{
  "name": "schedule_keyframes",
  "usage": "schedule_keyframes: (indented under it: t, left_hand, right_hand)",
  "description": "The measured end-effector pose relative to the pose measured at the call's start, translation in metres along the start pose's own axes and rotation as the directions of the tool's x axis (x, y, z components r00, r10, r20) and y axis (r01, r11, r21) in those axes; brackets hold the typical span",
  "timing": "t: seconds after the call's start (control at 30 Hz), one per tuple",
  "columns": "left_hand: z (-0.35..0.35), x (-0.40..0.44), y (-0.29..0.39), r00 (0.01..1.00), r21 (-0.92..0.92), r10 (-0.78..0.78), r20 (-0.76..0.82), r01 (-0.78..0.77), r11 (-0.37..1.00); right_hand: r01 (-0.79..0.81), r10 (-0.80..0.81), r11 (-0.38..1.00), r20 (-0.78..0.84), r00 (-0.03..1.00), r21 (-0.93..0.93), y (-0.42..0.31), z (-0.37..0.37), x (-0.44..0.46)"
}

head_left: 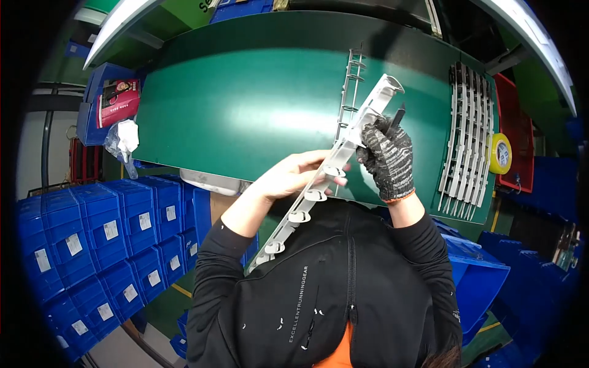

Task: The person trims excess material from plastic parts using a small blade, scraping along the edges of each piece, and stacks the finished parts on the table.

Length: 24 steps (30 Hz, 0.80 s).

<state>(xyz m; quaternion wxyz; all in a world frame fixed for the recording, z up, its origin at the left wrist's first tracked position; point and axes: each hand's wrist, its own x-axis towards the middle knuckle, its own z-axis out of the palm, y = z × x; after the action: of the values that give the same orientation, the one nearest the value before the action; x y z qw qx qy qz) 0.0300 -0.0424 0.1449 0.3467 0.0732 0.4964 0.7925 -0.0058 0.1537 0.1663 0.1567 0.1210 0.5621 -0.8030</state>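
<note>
A long pale grey rail-like part [299, 216] with several raised loops slants from my torso up over the table edge. My left hand [293, 173], bare, is closed around its middle from below. My right hand [389, 156] wears a dark speckled knit glove and is against the upper part of the rail. A slim black tool [397, 115] sticks up out of the gloved fist; its working end is hidden. Just beyond the rail, a thin dark rack-like strip [348, 92] with crosspieces lies on the green table [233, 104].
At the table's right lies a row of long slotted strips [467, 141], beside a yellow tape roll [500, 153] and a red bin [515, 122]. Stacked blue crates [110, 227] stand at left. A blue box [92, 104] with a red packet [119, 101] adjoins the table's left end.
</note>
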Motion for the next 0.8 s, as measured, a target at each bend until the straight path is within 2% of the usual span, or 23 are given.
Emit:
schedule_keyframes:
  t: [0.07,0.1,0.13,0.17,0.2,0.27,0.3,0.33,0.4,0.43,0.47,0.53,0.6,0.67,0.7,0.73,0.8]
  left_hand:
    - [0.009,-0.001,-0.002,0.999,-0.054,-0.041,-0.023,0.040,0.998]
    - [0.010,-0.002,-0.004,0.995,-0.107,-0.026,-0.098,0.015,0.994]
    - [0.009,-0.006,-0.007,0.995,-0.104,-0.025,-0.094,0.015,0.994]
    - [0.007,-0.009,-0.009,0.984,-0.092,0.001,-0.179,-0.017,0.996]
    - [0.006,-0.011,-0.011,0.964,-0.081,0.023,-0.266,-0.046,0.996]
    - [0.008,-0.014,-0.009,0.954,-0.091,0.001,-0.299,-0.030,0.995]
    - [0.009,-0.015,-0.008,0.951,-0.054,0.000,-0.310,-0.018,0.998]
    - [0.010,-0.015,-0.008,0.948,-0.016,0.000,-0.319,-0.005,1.000]
    - [0.011,-0.016,-0.007,0.957,-0.046,-0.010,-0.291,-0.004,0.999]
    - [0.011,-0.016,-0.007,0.963,-0.076,-0.014,-0.270,-0.006,0.997]
    - [0.011,-0.016,-0.007,0.964,-0.079,-0.016,-0.265,-0.005,0.997]
    - [0.011,-0.016,-0.007,0.961,-0.072,-0.060,-0.271,0.042,0.997]
    - [0.011,-0.016,-0.007,0.968,-0.075,-0.042,-0.249,0.024,0.997]
    - [0.011,-0.016,-0.008,0.973,-0.076,-0.024,-0.228,0.006,0.997]
    - [0.010,-0.015,-0.009,0.974,-0.073,-0.022,-0.227,0.005,0.997]
    - [0.009,-0.015,-0.010,0.974,-0.070,-0.020,-0.227,0.004,0.998]
    - [0.010,-0.014,-0.010,0.972,-0.079,-0.036,-0.234,0.018,0.997]
  right_hand:
    - [0.086,-0.075,0.978,0.063,0.995,-0.189,0.001,-0.001,0.005]
    - [0.141,-0.128,0.973,0.084,0.988,-0.182,0.005,-0.006,0.004]
    - [0.197,-0.181,0.965,0.104,0.978,-0.175,0.010,-0.015,0.004]
    - [0.159,-0.142,0.949,0.082,0.986,-0.272,0.012,-0.026,0.004]
    - [0.173,-0.145,0.943,0.117,0.982,-0.284,0.011,-0.033,-0.001]
    - [0.356,-0.239,0.823,0.298,0.924,-0.444,0.009,-0.036,-0.005]
    - [0.268,-0.145,0.811,0.265,0.953,-0.520,0.004,-0.036,-0.012]
    - [0.262,-0.143,0.812,0.258,0.956,-0.521,0.005,-0.034,-0.012]
    - [0.511,-0.368,0.546,0.358,0.858,-0.664,0.004,-0.031,-0.008]
    - [0.441,-0.316,0.552,0.312,0.896,-0.708,0.001,-0.030,-0.009]
    - [0.438,-0.316,0.550,0.308,0.897,-0.712,0.000,-0.029,-0.009]
    - [0.496,-0.396,0.433,0.336,0.855,-0.753,-0.002,-0.029,-0.007]
    - [0.475,-0.386,0.428,0.319,0.865,-0.769,-0.001,-0.031,-0.006]
    - [0.621,-0.506,0.203,0.462,0.729,-0.757,0.002,-0.031,-0.005]
    - [0.529,-0.346,0.424,0.408,0.845,-0.735,-0.003,-0.031,-0.007]
    - [0.529,-0.347,0.422,0.408,0.845,-0.736,-0.006,-0.030,-0.009]
    - [0.500,-0.254,0.519,0.433,0.865,-0.693,-0.008,-0.029,-0.013]
